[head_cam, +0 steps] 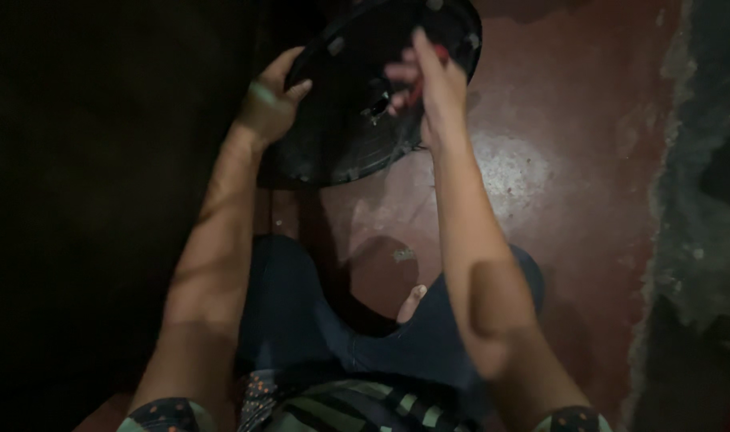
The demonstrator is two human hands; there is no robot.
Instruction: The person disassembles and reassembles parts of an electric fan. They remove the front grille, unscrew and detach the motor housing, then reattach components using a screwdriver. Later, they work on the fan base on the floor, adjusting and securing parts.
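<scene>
Holding a dark round disc (357, 104) up over a reddish floor (573, 200), the person grips its left rim with the left hand (270, 100), fingers clenched around the edge. The right hand (433, 76) is at the disc's centre, its fingers closed on a small red thing (441, 54), blurred. The disc sits tilted, above the knees, near a rough grey wall (701, 200).

The round ribbed disc (357, 104) you're holding is black, with a small red tool (438, 54) showing against its upper right. Below the disc the floor (573, 160) is dark red with a pale worn patch. Nearer you, below the disc, your trousers (317, 320) are dark blue and your top (341, 404) is striped and dotted.
</scene>
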